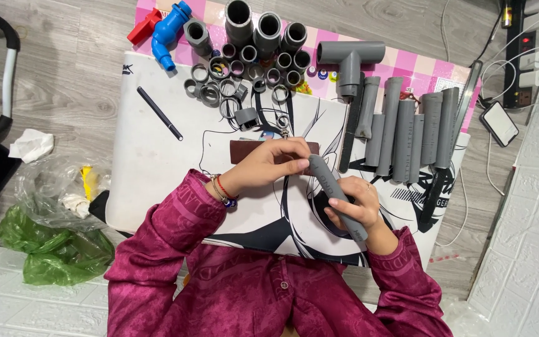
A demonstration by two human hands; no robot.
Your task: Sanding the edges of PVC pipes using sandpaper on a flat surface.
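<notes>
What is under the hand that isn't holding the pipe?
Under the left hand lies a dark red-brown block on the white mat. Its middle is covered, so whatever lies there stays hidden.

— What is the floor like?

— Grey wood-look planks (76, 68), evenly lit, no hard shadows.

— And past the right edge of the counter?

— A white surface moulded like brick (531, 249). The same white brick pattern shows at the lower left (7, 293).

— Any furniture?

— Only a black and white curved tube frame (9, 62) on the floor at far left.

— What covers the counter?

— A pink and white checked cloth (419, 62) at its far edge, with a white mat printed in black line drawing (151, 156) over it.
</notes>
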